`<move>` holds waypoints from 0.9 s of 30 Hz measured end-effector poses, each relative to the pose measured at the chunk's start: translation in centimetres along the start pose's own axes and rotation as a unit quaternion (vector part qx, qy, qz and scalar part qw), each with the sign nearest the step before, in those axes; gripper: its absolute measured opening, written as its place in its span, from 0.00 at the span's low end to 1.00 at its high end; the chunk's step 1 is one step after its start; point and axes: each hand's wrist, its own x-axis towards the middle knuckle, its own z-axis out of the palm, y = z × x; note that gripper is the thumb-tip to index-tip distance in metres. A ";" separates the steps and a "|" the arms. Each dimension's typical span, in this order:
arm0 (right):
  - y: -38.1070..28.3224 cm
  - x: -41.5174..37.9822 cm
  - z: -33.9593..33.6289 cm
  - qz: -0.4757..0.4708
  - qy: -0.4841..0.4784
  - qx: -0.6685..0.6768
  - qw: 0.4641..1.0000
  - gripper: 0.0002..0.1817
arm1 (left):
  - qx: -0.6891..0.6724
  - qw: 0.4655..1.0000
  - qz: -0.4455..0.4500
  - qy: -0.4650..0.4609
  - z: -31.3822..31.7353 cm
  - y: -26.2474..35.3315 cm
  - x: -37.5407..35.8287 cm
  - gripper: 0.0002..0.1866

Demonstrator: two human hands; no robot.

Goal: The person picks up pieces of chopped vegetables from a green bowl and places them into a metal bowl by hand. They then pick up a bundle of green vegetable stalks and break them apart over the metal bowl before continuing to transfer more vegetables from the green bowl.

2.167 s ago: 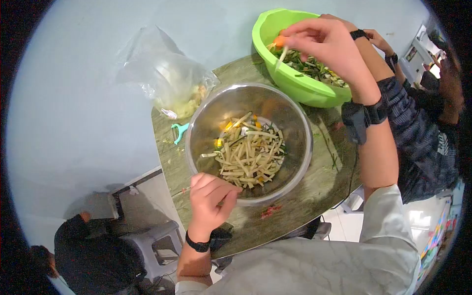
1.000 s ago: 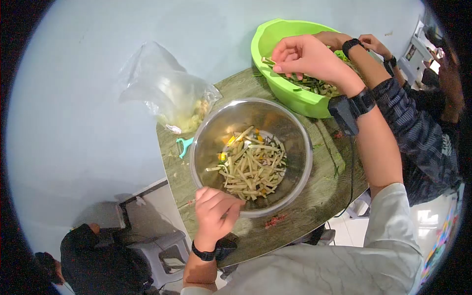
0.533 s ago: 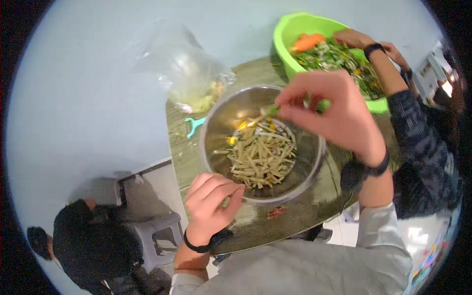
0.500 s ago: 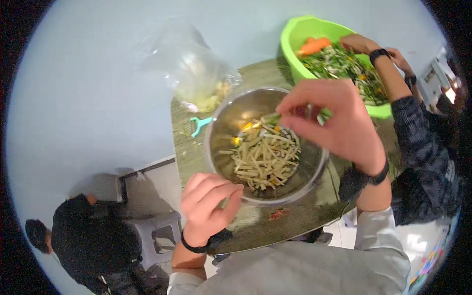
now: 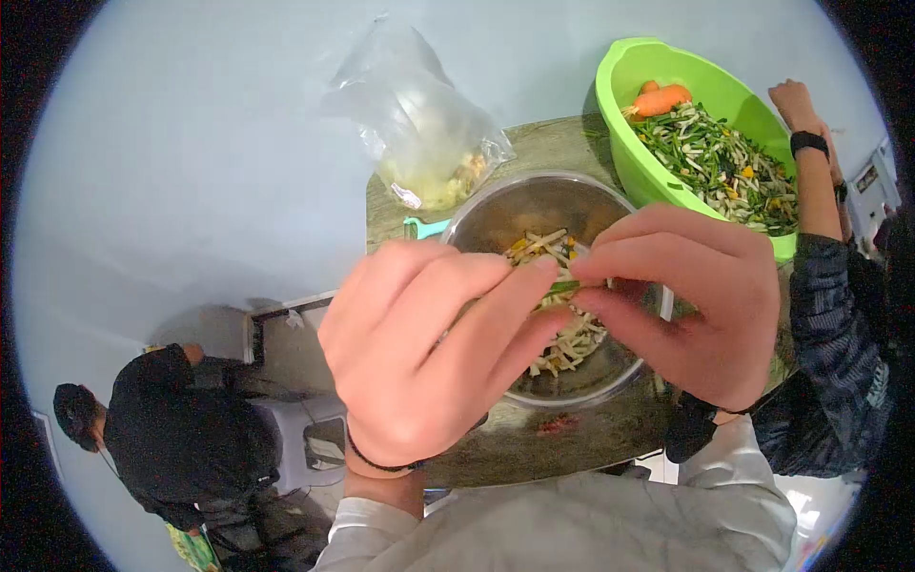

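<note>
Fingertips of my left hand (image 5: 429,343) and my right hand (image 5: 701,296) meet over the steel bowl (image 5: 562,195), pinching a short green stem piece (image 5: 564,286) between them. Both hands are closed on it, thumbs against forefingers. Below, pale cut vegetable strips (image 5: 572,351) with a few yellow bits lie in the bowl, partly hidden by my hands. A turquoise peeler (image 5: 429,228) rests on the table just left of the bowl, its lower part out of sight.
A green basin (image 5: 624,143) with chopped greens (image 5: 715,157) and carrots (image 5: 660,100) stands at the right. Beside it is another person's arm (image 5: 818,181). A clear plastic bag (image 5: 419,143) leans at the wall. Someone in black (image 5: 191,429) is at the lower left.
My left hand has risen from the bowl's near rim to join my right hand at the green stem piece. The other person's hand has left the basin. The view has shifted slightly left.
</note>
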 end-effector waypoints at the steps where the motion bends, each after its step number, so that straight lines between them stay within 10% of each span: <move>1: 0.2 0.2 -0.1 -0.006 0.001 -0.003 1.000 0.14 | -0.003 1.000 0.003 0.007 0.2 -0.1 -0.1 0.24; 18: 2.6 -2.3 -0.2 -0.051 -0.102 -0.193 0.975 0.09 | 0.018 0.994 0.077 -0.078 -2.0 -0.7 2.8 0.14; 22: 2.0 -3.6 1.6 -0.100 -0.212 -0.159 0.959 0.08 | 0.049 0.998 -0.015 -0.034 2.4 0.0 7.3 0.09; 27: 1.5 -5.1 2.5 -0.143 -0.214 -0.047 0.965 0.09 | 0.026 0.970 0.118 -0.212 13.4 -4.7 12.6 0.10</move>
